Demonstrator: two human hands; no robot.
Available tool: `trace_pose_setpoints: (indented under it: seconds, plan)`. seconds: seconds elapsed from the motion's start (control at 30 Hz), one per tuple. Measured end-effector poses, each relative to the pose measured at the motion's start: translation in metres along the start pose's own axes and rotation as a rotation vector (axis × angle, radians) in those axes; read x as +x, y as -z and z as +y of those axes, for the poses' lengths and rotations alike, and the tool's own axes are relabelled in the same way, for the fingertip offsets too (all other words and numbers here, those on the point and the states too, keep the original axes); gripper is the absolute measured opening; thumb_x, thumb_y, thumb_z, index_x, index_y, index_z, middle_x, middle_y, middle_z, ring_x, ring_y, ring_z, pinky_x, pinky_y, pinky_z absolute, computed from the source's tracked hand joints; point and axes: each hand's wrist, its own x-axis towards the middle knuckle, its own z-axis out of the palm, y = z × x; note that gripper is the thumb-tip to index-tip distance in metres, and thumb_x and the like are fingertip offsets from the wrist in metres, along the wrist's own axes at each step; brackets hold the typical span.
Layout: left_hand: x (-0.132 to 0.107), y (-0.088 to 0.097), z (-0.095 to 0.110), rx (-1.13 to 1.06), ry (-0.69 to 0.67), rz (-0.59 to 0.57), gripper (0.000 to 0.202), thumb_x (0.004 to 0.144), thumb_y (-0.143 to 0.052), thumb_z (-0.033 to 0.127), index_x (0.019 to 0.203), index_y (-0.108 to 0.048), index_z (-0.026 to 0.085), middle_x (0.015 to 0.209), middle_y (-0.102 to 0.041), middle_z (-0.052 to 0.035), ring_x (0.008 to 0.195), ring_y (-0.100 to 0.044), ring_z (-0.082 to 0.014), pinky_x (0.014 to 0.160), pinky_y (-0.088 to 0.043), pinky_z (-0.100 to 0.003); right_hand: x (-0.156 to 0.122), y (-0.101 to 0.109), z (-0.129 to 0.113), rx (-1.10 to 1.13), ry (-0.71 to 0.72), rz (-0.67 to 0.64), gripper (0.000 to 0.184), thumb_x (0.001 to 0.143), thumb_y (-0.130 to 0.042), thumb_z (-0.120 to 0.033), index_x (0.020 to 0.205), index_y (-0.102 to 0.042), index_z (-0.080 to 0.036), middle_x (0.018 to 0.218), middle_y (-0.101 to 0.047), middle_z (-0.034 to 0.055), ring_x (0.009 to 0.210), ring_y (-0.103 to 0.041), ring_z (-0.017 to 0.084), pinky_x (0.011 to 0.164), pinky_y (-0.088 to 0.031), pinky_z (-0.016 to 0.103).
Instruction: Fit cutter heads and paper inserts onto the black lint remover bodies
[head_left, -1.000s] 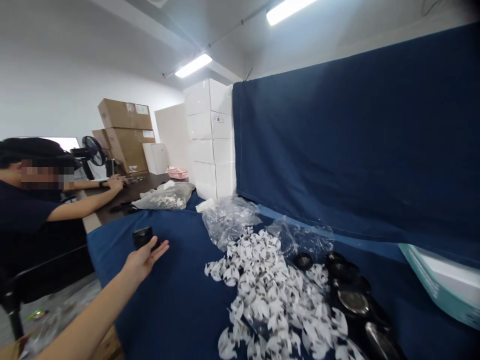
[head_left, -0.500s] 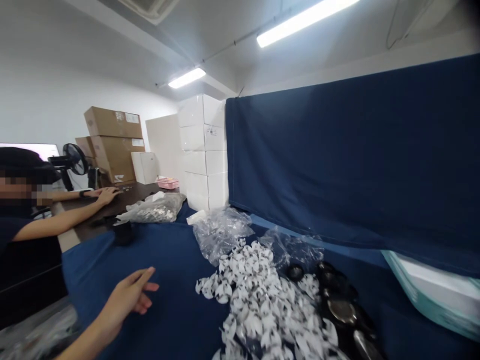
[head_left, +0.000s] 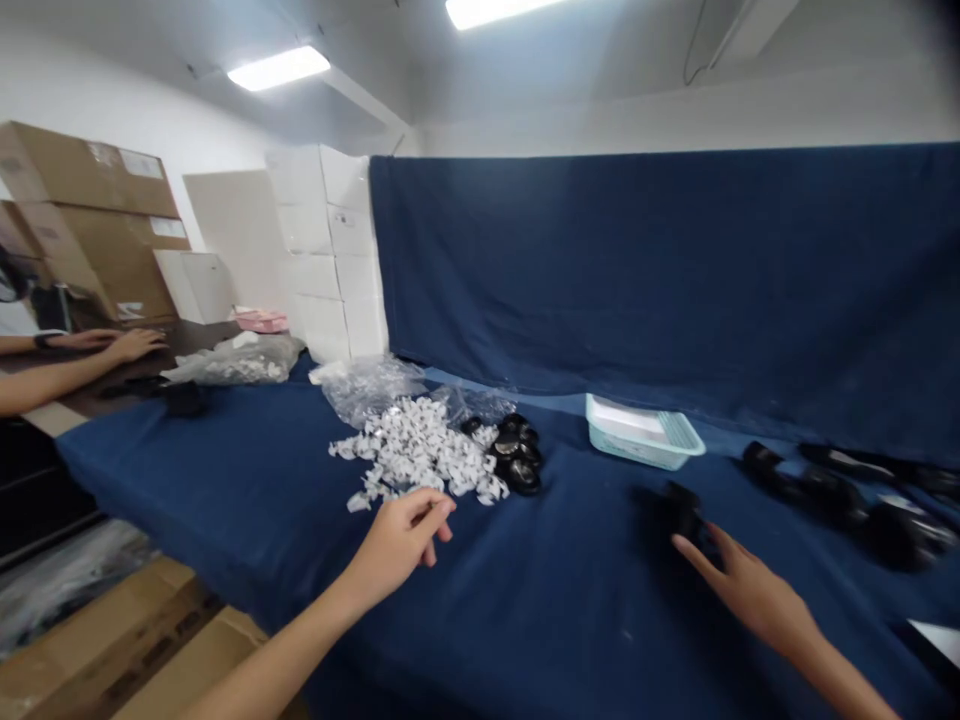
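My left hand (head_left: pixel 397 545) is curled just in front of a heap of small white paper-backed pieces (head_left: pixel 409 450), and I see nothing in its fingers. My right hand (head_left: pixel 742 585) reaches out with its fingers apart, nearest to a blurred black object (head_left: pixel 673 512) on the navy cloth (head_left: pixel 262 500). A cluster of round black parts (head_left: pixel 517 455) adjoins the heap's right side. Farther right lies a row of larger, blurred black objects (head_left: pixel 840 505). A small black object (head_left: pixel 184 400) stands at the far left end of the cloth.
A teal tray (head_left: pixel 641 435) holding white items sits against the hanging navy curtain (head_left: pixel 637 270). Clear plastic bags (head_left: pixel 367 390) lie behind the heap. A co-worker's hands (head_left: pixel 127 345) rest on the dark tabletop beyond a bag of pieces (head_left: pixel 240 362). Cardboard and white boxes stand behind.
My view has swung right and back, showing more of the cloth. My left hand has moved from the small black object to the heap's front edge. My right hand has come into view.
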Motion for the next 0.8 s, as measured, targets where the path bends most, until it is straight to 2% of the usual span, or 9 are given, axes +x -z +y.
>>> trace_pose_setpoints:
  seconds: [0.07, 0.13, 0.2, 0.27, 0.37, 0.53, 0.67, 0.73, 0.8]
  plan:
    - [0.005, -0.041, 0.012, -0.042, 0.001, -0.091, 0.029, 0.087, -0.054, 0.046, 0.088, -0.063, 0.018, 0.070, -0.066, 0.0009, 0.044, -0.057, -0.0101, 0.045, -0.039, -0.020, -0.005, 0.000, -0.015, -0.003, -0.013, -0.045, 0.091, 0.075, -0.040, -0.079, 0.143, -0.038, -0.019, 0.130, -0.059, 0.0184, 0.117, -0.056, 0.042, 0.090, -0.046, 0.058]
    - [0.010, -0.076, 0.021, -0.072, 0.000, -0.190, 0.028, 0.086, -0.056, 0.044, 0.086, -0.065, 0.018, 0.070, -0.067, 0.0006, 0.045, -0.058, -0.0098, 0.046, -0.039, -0.020, -0.007, 0.001, -0.028, 0.052, -0.022, -0.007, 0.094, 0.074, -0.041, -0.078, 0.149, -0.025, -0.024, 0.148, -0.040, 0.0171, 0.123, -0.051, 0.043, 0.091, -0.043, 0.061]
    - [0.016, -0.102, 0.025, -0.089, 0.002, -0.274, 0.027, 0.084, -0.058, 0.043, 0.082, -0.065, 0.017, 0.067, -0.066, 0.0006, 0.043, -0.056, -0.0090, 0.044, -0.037, -0.019, -0.005, 0.001, -0.038, 0.144, -0.022, -0.012, 0.091, 0.072, -0.046, -0.078, 0.148, -0.028, -0.029, 0.154, -0.028, 0.0167, 0.123, -0.050, 0.045, 0.091, -0.042, 0.063]
    - [0.022, -0.120, 0.023, -0.110, 0.013, -0.341, 0.027, 0.083, -0.060, 0.042, 0.079, -0.066, 0.016, 0.066, -0.066, 0.0004, 0.042, -0.055, -0.0083, 0.042, -0.035, -0.017, -0.001, -0.001, -0.045, 0.213, -0.013, -0.027, 0.083, 0.071, -0.051, -0.075, 0.140, -0.043, -0.030, 0.154, -0.026, 0.0176, 0.116, -0.056, 0.047, 0.089, -0.043, 0.063]
    - [0.035, -0.139, 0.011, -0.173, 0.068, -0.412, 0.027, 0.081, -0.062, 0.042, 0.079, -0.064, 0.015, 0.065, -0.064, 0.0000, 0.039, -0.053, -0.0079, 0.039, -0.033, -0.017, 0.008, -0.007, -0.051, 0.290, 0.001, -0.002, 0.062, 0.072, -0.055, -0.067, 0.118, -0.062, -0.025, 0.151, -0.030, 0.0173, 0.108, -0.060, 0.045, 0.087, -0.044, 0.060]
    - [0.061, -0.162, -0.011, -0.398, 0.253, -0.516, 0.043, 0.076, -0.063, 0.055, 0.092, -0.057, 0.016, 0.079, -0.063, -0.0051, 0.047, -0.061, -0.0145, 0.039, -0.043, -0.023, 0.015, -0.013, -0.062, 0.514, -0.006, 0.046, 0.035, 0.072, -0.058, -0.050, 0.090, -0.066, -0.020, 0.119, -0.062, 0.0138, 0.110, -0.060, 0.034, 0.092, -0.048, 0.044]
    - [0.081, -0.174, -0.017, -0.619, 0.359, -0.490, 0.058, 0.078, -0.055, 0.067, 0.104, -0.052, 0.016, 0.112, -0.055, -0.0147, 0.077, -0.067, -0.0203, 0.060, -0.055, -0.035, -0.002, -0.025, -0.089, 0.783, -0.079, -0.019, 0.037, 0.078, -0.055, -0.052, 0.096, -0.065, -0.021, 0.101, -0.073, 0.0082, 0.090, -0.069, 0.028, 0.067, -0.056, 0.033]
    - [0.086, -0.176, -0.018, -0.741, 0.402, -0.535, 0.064, 0.080, -0.047, 0.072, 0.109, -0.052, 0.016, 0.116, -0.054, -0.0156, 0.087, -0.066, -0.0231, 0.071, -0.056, -0.041, -0.019, -0.037, -0.107, 1.088, -0.175, -0.078, 0.041, 0.075, -0.062, -0.054, 0.100, -0.066, -0.022, 0.104, -0.073, 0.0072, 0.093, -0.070, 0.029, 0.066, -0.058, 0.031]
    - [0.085, -0.176, -0.021, -0.965, 0.522, -0.610, 0.066, 0.079, -0.046, 0.073, 0.109, -0.055, 0.015, 0.110, -0.058, -0.0145, 0.093, -0.064, -0.0259, 0.075, -0.054, -0.044, -0.038, -0.048, -0.122, 1.181, -0.191, -0.063, 0.045, 0.070, -0.069, -0.053, 0.103, -0.067, -0.023, 0.110, -0.073, 0.0066, 0.103, -0.067, 0.030, 0.074, -0.059, 0.030]
